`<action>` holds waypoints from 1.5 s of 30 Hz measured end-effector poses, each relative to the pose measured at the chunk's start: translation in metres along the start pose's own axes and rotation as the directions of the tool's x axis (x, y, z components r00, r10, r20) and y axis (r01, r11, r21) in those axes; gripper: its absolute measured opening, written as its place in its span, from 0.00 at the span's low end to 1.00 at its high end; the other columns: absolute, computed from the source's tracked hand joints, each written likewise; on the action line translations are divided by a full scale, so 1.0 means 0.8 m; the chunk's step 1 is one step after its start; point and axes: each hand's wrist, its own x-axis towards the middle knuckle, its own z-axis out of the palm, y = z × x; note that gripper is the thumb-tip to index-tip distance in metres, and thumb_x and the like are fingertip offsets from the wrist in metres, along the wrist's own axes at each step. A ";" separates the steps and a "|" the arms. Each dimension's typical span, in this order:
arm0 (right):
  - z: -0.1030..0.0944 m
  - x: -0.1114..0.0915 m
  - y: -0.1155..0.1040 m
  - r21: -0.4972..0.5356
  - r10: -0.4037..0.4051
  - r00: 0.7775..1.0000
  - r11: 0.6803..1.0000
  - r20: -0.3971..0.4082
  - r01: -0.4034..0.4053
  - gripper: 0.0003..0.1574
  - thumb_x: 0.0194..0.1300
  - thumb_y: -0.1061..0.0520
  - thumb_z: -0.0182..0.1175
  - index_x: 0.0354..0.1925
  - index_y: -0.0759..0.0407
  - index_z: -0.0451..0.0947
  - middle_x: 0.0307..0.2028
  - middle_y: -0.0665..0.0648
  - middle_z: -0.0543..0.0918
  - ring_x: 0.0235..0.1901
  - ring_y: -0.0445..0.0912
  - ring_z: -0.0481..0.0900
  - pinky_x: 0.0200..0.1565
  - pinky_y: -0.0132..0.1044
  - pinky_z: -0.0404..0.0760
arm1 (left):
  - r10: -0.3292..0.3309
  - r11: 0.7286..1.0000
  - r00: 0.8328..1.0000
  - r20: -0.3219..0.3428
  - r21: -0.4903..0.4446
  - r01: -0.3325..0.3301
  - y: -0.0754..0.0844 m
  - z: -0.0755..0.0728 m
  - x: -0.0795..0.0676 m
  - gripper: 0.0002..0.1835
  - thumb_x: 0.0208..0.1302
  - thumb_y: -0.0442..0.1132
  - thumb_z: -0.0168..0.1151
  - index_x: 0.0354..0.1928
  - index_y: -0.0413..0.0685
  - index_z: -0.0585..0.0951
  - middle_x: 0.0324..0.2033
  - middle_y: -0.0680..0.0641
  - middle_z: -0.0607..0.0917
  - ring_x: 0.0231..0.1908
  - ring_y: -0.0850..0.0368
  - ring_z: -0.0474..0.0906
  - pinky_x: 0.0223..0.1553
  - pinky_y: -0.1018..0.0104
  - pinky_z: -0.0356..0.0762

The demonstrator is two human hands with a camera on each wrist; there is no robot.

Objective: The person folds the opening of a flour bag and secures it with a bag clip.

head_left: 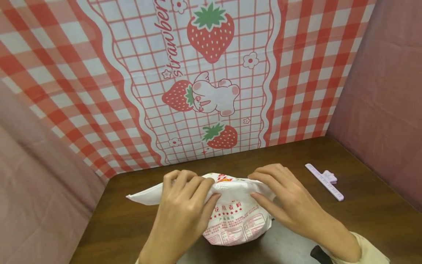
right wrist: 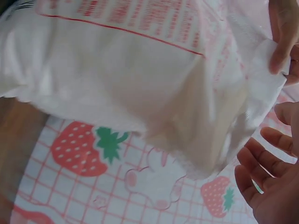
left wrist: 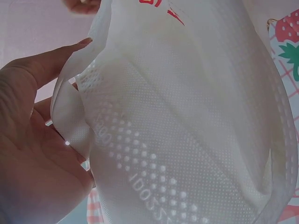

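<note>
Pinching a white printed bag [head_left: 227,223] at its top edge with the left hand [head_left: 182,211], above the table's [head_left: 362,190] front.
That grip seemingly keeps the edge raised; the right hand [head_left: 291,200], fingers loosely spread, flanks the other side, perhaps to steady it, though firm contact is unclear. A lilac clip [head_left: 324,182] lies well apart, out of the way.

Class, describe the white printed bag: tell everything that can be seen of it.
The white bag looks fabric-like, embossed with dots and digits. Its front bears red characters, stars and boxed text. The lower part bulges; the flatter top juts leftward in a pointed corner. It is over the dark wooden table; its underside is hidden. The left hand pinches its top edge; the right hand is by the edge's other end, contact unclear.
</note>
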 end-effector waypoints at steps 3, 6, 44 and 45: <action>0.006 0.012 -0.003 0.005 -0.020 1.000 1.000 0.018 0.020 0.18 0.59 0.52 0.58 0.45 0.60 0.75 0.42 0.53 0.76 0.43 0.46 0.71 0.48 0.34 0.65 | -0.004 1.000 1.000 0.009 0.010 0.004 -0.001 0.000 -0.002 0.10 0.51 0.42 0.62 0.33 0.44 0.79 0.26 0.52 0.80 0.33 0.54 0.71 0.44 0.55 0.63; 0.012 0.021 -0.005 0.010 -0.016 0.999 1.000 0.043 0.015 0.18 0.59 0.52 0.58 0.46 0.58 0.75 0.42 0.51 0.76 0.43 0.45 0.71 0.48 0.35 0.65 | -0.005 1.000 1.000 0.016 0.018 0.005 -0.002 0.000 -0.003 0.10 0.51 0.42 0.62 0.33 0.44 0.79 0.26 0.52 0.80 0.33 0.54 0.71 0.44 0.55 0.63; 0.036 0.025 -0.011 0.052 -0.173 0.984 0.983 -0.043 0.175 0.11 0.61 0.58 0.55 0.38 0.62 0.80 0.36 0.54 0.81 0.37 0.48 0.75 0.41 0.37 0.71 | -0.023 0.957 0.995 0.096 0.289 -0.006 0.037 0.003 -0.005 0.14 0.58 0.34 0.41 0.34 0.41 0.78 0.26 0.49 0.79 0.28 0.54 0.75 0.35 0.62 0.69; 0.037 0.025 -0.011 0.048 -0.174 0.984 0.983 -0.046 0.176 0.11 0.62 0.57 0.55 0.37 0.62 0.80 0.36 0.54 0.81 0.37 0.48 0.75 0.41 0.37 0.71 | -0.016 0.959 0.994 0.108 0.282 -0.015 0.036 0.004 -0.005 0.13 0.58 0.33 0.41 0.32 0.41 0.78 0.25 0.49 0.78 0.27 0.54 0.75 0.35 0.62 0.69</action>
